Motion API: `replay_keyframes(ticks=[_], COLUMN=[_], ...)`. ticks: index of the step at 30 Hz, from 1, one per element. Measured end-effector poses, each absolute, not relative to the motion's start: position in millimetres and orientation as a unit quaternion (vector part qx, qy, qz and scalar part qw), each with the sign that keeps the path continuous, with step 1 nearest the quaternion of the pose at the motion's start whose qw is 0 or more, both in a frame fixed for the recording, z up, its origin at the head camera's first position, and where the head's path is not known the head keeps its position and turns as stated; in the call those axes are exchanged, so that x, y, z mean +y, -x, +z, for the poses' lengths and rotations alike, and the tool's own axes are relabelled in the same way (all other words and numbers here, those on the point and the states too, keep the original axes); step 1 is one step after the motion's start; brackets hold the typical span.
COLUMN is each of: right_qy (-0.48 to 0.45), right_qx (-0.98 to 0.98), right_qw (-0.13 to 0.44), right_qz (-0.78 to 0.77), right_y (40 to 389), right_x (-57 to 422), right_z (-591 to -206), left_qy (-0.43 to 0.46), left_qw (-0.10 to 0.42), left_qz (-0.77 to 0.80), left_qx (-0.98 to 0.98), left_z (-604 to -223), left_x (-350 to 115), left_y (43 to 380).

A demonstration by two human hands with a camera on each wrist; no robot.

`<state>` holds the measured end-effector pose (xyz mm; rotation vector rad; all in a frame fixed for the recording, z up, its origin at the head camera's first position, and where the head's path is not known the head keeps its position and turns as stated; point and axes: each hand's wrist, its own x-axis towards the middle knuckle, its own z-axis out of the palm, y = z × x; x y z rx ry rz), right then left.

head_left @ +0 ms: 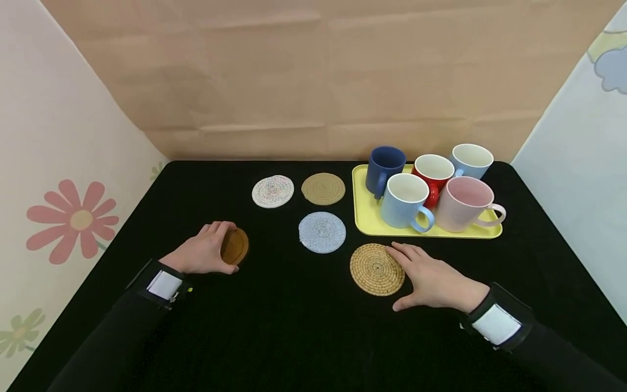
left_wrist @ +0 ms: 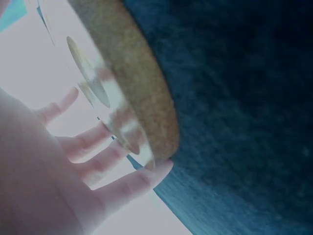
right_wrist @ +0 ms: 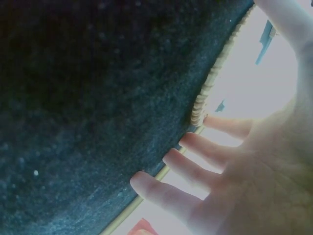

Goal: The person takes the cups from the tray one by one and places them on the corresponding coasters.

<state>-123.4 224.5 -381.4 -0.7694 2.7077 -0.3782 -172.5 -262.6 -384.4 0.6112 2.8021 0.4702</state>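
Note:
My left hand (head_left: 207,251) spans the round wooden coaster (head_left: 236,246), its thumb at the near edge and its fingers at the far edge. In the left wrist view the coaster's thick edge (left_wrist: 142,73) shows on the dark cloth, a fingertip right against it. On the right side my right hand (head_left: 431,280) reaches over the edge of a woven straw coaster (head_left: 376,269). Its fingers (right_wrist: 164,193) are spread and relaxed, their tips at the coaster's right rim, and nothing is in its grasp.
Between the hands lies a light blue coaster (head_left: 321,232); behind it are a beige coaster (head_left: 323,188) and a white speckled one (head_left: 272,191). A yellow tray (head_left: 367,220) at the back right holds several mugs, among them a pink mug (head_left: 462,207). Black cloth (head_left: 294,326) covers the table.

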Motion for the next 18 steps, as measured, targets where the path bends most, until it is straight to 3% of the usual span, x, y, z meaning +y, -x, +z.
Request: replay_keyframes(ticks=[18], right_qy=[0.263], right_qx=[0.943], right_qw=[0.157], right_qz=[-0.130], right_y=[124], right_x=[222], right_z=[-381], left_qy=[-0.219], left_qw=[0.139], left_qz=[0.149], left_qx=[0.954], left_z=[-381], left_x=[-243], left_y=[187])
